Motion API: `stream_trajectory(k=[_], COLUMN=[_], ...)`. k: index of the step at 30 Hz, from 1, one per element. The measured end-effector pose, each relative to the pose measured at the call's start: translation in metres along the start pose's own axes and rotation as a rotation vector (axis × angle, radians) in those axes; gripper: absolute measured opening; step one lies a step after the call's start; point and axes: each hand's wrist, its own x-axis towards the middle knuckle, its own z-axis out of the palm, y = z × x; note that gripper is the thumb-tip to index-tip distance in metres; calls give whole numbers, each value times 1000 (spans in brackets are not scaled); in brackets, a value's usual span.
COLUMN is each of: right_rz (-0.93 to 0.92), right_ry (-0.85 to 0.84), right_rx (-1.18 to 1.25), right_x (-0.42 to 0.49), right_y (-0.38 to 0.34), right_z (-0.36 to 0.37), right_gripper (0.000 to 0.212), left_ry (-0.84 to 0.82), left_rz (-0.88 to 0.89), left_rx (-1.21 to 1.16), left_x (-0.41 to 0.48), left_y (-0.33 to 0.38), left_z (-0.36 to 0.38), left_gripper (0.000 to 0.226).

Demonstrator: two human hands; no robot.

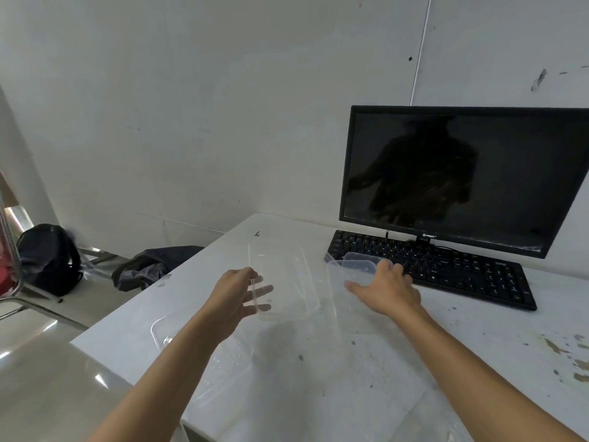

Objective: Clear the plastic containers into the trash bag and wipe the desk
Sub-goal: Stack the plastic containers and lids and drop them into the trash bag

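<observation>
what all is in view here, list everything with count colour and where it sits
desk: 1, white and stained, fills the foreground
monitor: 1, black, screen dark, back right of the desk
keyboard: 1, black, in front of the monitor
clear containers: at least 3, see-through; middle container at desk centre, far container against the keyboard, near container at the near-left edge
backpack: 1, black, on the floor at left
dark bag: 1, grey-black, on the floor beside the desk
metal frame: 1, silver, far left edge
left hand: 1, pinches the middle container's edge
right hand: 1, on the far container, grip unclear
</observation>
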Motion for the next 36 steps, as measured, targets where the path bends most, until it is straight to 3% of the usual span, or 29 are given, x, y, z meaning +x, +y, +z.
stream_trajectory(k=[2, 5, 14, 19, 23, 29, 36], right_rz=[-30, -8, 30, -310, -515, -496, -483], right_ry=[-122, -243, -126, -52, -177, -194, -166], right_rx=[-65, -103, 151, 573, 439, 431, 477], right_x=[-12, -19, -27, -55, -82, -86, -92], right_y=[-13, -18, -13, -36, -51, -49, -47], right_z=[6, 18, 1, -19, -19, -12, -5], right_gripper=[122, 126, 108, 94, 85, 80, 78], left_ry=[8, -5, 29, -44, -110, -206, -204], left_rz=[-17, -44, -51, -53, -42, -36, -5], left_rx=[-8, 1, -52, -167, -273, -308, -378], left_x=[1, -1, -7, -14, -18, -29, -40], left_y=[-2, -4, -14, -18, -19, -20, -25], left_z=[3, 8, 2, 17, 23, 23, 36], left_gripper=[22, 27, 37, 54, 64, 39, 36])
